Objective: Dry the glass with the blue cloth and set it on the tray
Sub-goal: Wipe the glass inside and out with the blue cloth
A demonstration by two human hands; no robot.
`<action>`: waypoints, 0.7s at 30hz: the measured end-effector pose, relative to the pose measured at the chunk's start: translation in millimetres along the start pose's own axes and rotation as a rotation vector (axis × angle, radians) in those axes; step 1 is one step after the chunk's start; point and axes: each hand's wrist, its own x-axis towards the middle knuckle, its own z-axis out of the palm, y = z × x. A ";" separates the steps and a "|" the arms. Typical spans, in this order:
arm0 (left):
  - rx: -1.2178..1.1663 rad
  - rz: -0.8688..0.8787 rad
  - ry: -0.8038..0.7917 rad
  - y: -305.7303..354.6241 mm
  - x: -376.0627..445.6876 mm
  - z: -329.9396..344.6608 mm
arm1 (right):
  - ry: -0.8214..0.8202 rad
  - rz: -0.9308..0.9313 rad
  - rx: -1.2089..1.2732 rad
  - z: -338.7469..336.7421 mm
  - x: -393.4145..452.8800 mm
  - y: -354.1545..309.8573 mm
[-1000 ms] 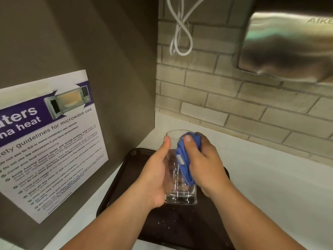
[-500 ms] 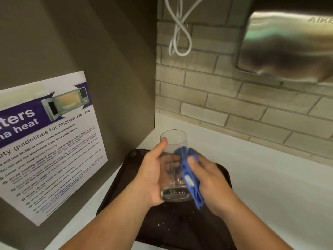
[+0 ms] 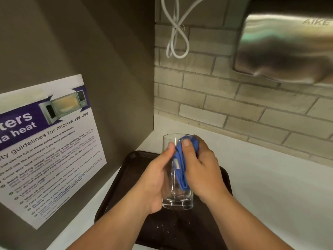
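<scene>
A tall clear glass (image 3: 175, 199) is held upright above the dark brown tray (image 3: 126, 179). My left hand (image 3: 155, 181) grips its left side, thumb near the rim. My right hand (image 3: 203, 170) presses a bunched blue cloth (image 3: 180, 165) against the glass's right side, reaching up to the rim. The cloth hangs down along the wall of the glass. Water drops speckle the tray below the glass.
The tray lies on a white counter (image 3: 270, 186) in a corner. A grey panel with a microwave-safety poster (image 3: 48, 147) stands at the left. A brick wall is behind, with a looped white cable (image 3: 175, 40) and a steel hand dryer (image 3: 284, 49) overhead at right.
My right hand with the blue cloth went down the side of the glass, then back up to the rim. My left hand keeps its hold on the glass.
</scene>
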 end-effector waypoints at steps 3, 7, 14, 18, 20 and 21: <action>-0.084 -0.021 0.031 4.0 2.1 -6.6 | -0.088 0.175 0.187 -6.2 5.3 -1.2; -0.120 -0.100 0.132 6.9 8.5 -14.7 | -0.359 0.139 0.003 -15.4 -17.5 3.2; 0.049 -0.075 0.182 1.8 6.6 -15.4 | -0.216 -0.030 -0.237 0.8 -41.9 -7.7; -0.028 0.008 0.103 5.9 1.4 -12.8 | -0.106 -0.131 -0.194 0.2 -29.1 -18.4; -0.062 0.019 0.096 4.3 0.8 -9.2 | -0.017 -0.062 -0.076 -1.5 -13.0 -21.0; -0.086 0.014 0.100 3.6 1.7 -6.6 | 0.002 0.025 0.023 -3.1 -4.4 -22.0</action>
